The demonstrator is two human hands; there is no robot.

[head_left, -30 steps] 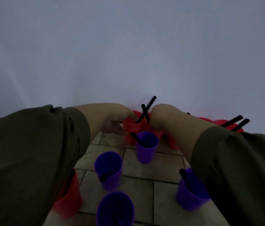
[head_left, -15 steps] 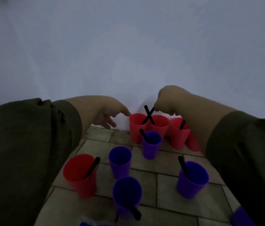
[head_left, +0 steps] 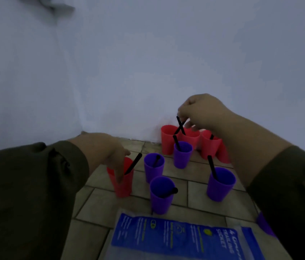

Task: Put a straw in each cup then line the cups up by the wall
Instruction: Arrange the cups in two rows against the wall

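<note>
- Underfoot, a tiled floor (head_left: 204, 196); pale wall (head_left: 148, 72) behind; blue packet (head_left: 176, 235) lying nearest the camera.
- Red cups (head_left: 168, 139): a row at the foot of the wall, two straws crossing above them.
- Right hand (head_left: 202, 111): pinches the top of one crossed straw (head_left: 178, 121).
- Purple cups (head_left: 182, 153): four in full view, scattered on the floor, a black straw (head_left: 211, 166) in each.
- Lone red cup (head_left: 122, 182), left: holds a tilted straw (head_left: 134, 164); left hand (head_left: 114, 152) lies over its rim, grip too blurred to tell.
</note>
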